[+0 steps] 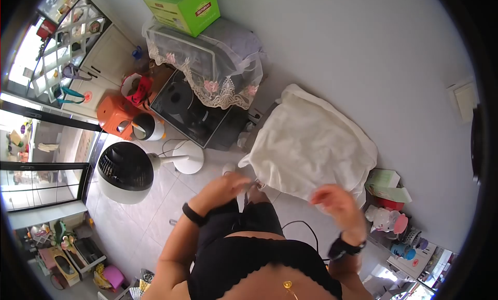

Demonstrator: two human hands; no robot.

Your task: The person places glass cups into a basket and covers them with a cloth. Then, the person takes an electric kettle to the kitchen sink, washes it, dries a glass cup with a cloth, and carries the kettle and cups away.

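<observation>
A white cloth (316, 144) is draped over something beside the wall, in front of me. My left hand (228, 188) is at the cloth's lower left corner, its fingers pointing right; whether it holds anything is too blurred to tell. Over the cloth's lower right edge is my right hand (337, 204), smeared by motion, with its fingers curled. Each wrist wears a black band. What lies under the cloth is hidden.
A white fan (124, 191) with a black grille stands on the floor at the left. Behind it are an orange stool (115, 113) and a black cabinet (223, 136) under a lace cover (228, 92). A green box (194, 12) sits on top.
</observation>
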